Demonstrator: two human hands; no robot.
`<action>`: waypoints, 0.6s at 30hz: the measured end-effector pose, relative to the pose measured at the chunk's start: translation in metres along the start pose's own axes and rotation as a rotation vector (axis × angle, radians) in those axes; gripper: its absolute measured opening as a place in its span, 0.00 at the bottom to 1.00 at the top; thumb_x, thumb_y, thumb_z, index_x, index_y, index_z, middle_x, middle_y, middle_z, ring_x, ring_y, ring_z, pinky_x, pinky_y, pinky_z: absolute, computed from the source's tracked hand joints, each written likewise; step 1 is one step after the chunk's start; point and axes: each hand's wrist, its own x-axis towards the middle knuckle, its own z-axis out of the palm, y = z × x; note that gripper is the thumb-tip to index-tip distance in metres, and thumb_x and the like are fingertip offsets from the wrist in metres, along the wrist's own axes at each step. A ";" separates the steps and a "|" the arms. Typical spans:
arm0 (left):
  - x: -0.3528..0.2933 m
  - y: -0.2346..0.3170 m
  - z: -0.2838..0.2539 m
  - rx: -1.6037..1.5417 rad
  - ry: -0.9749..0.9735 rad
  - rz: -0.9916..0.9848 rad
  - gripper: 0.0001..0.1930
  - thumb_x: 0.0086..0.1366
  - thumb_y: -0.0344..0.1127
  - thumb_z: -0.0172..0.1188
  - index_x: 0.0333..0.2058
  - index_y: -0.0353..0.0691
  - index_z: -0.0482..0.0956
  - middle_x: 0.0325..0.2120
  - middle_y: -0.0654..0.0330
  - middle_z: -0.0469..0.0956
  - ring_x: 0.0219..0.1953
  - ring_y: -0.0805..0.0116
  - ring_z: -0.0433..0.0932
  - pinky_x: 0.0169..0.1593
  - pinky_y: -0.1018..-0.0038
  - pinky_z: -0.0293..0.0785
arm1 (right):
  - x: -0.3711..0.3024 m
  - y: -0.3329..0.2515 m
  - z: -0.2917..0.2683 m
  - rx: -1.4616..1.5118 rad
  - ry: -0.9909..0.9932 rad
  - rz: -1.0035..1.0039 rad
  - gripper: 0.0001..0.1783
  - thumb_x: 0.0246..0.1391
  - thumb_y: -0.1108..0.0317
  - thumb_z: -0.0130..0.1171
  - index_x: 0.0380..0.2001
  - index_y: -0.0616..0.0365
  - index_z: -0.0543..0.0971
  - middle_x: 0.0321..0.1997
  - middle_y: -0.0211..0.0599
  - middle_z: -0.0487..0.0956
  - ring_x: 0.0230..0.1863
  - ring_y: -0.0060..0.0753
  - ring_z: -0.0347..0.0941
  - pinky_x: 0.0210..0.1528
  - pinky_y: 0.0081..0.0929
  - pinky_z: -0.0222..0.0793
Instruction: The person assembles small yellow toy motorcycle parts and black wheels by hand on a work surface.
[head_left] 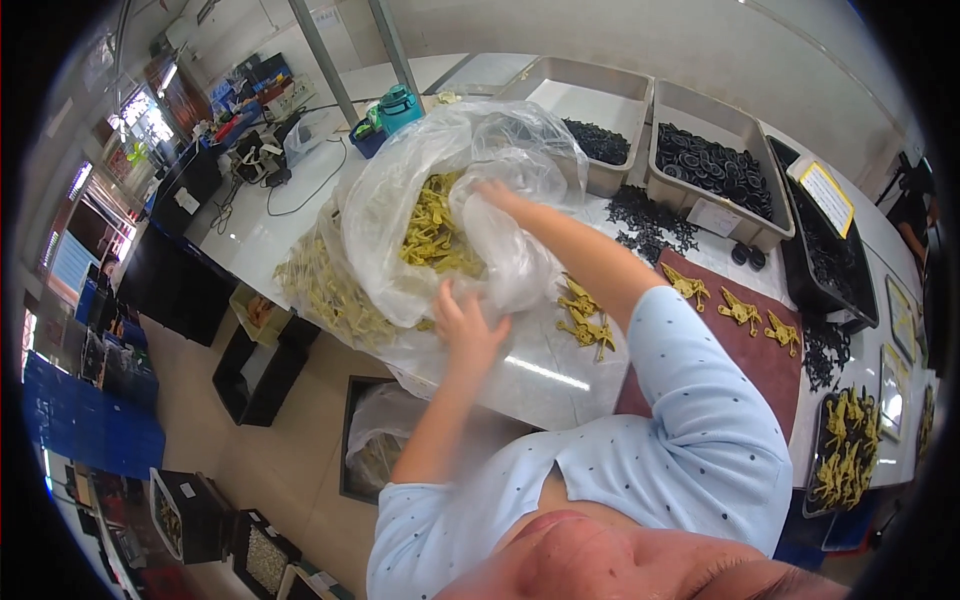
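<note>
a big clear plastic bag (375,200) sits on the white table (545,395) in front of the person, full of yellow parts (430,225) that show through its gaping mouth. the bag's long axis slants across the table, from the crumpled film at the upper right, beside the grey bins, down to the bulging lower-left end near the table edge. the mouth faces up, toward the person's head, and the parts inside lie jumbled, pointing every way.

the left hand (465,325) is at the near rim of the mouth, fingers spread apart, thumb out to the right, against the film. the right hand (495,197) reaches to the mouth's right side, among folds of plastic; its fingertips are hard to make out there, so i cannot tell whether they pinch the film or only press it.

right of the bag, a small heap of loose yellow pieces (585,318) lies on the table. beyond the right forearm, three yellow clips (740,311) are set in a row on a maroon mat (775,375), apart from each other, each with its long axis running from upper left to lower right. behind them stand a left grey bin (639,135) and a right grey bin (672,192), both holding black pieces, with more black bits (650,217) scattered on the table in front.
</note>
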 end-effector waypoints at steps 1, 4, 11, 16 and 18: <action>0.003 0.004 -0.011 -0.004 -0.005 0.004 0.17 0.55 0.36 0.60 0.43 0.40 0.72 0.60 0.46 0.52 0.58 0.43 0.56 0.55 0.45 0.54 | -0.022 -0.005 -0.024 -0.618 -0.040 -0.248 0.32 0.46 0.72 0.58 0.58 0.48 0.66 0.58 0.56 0.62 0.51 0.57 0.69 0.51 0.39 0.68; 0.009 0.016 -0.040 0.385 -0.164 -0.010 0.12 0.56 0.35 0.59 0.38 0.39 0.76 0.64 0.51 0.48 0.59 0.43 0.55 0.54 0.42 0.53 | -0.122 -0.071 -0.047 -1.339 -0.060 -0.368 0.32 0.49 0.70 0.56 0.59 0.46 0.64 0.61 0.60 0.59 0.53 0.61 0.67 0.52 0.42 0.68; 0.030 0.001 -0.054 0.555 -0.385 0.326 0.12 0.54 0.31 0.54 0.39 0.42 0.77 0.55 0.52 0.62 0.52 0.53 0.64 0.52 0.50 0.57 | -0.217 -0.047 -0.016 -1.211 -0.230 -0.831 0.30 0.48 0.67 0.57 0.58 0.47 0.66 0.62 0.62 0.56 0.53 0.67 0.65 0.52 0.47 0.67; 0.018 -0.002 -0.052 0.562 -0.284 0.332 0.18 0.53 0.27 0.54 0.45 0.41 0.72 0.44 0.48 0.68 0.43 0.57 0.70 0.48 0.60 0.65 | -0.193 0.012 -0.050 -1.634 0.074 -0.254 0.18 0.46 0.65 0.56 0.41 0.60 0.77 0.49 0.53 0.69 0.47 0.53 0.68 0.46 0.42 0.69; -0.002 -0.012 -0.037 0.434 -0.046 0.197 0.19 0.53 0.23 0.53 0.46 0.38 0.69 0.41 0.47 0.67 0.39 0.55 0.72 0.41 0.65 0.70 | -0.189 0.022 -0.059 -1.710 0.096 -0.153 0.15 0.46 0.64 0.55 0.35 0.62 0.80 0.45 0.50 0.72 0.44 0.48 0.69 0.45 0.40 0.70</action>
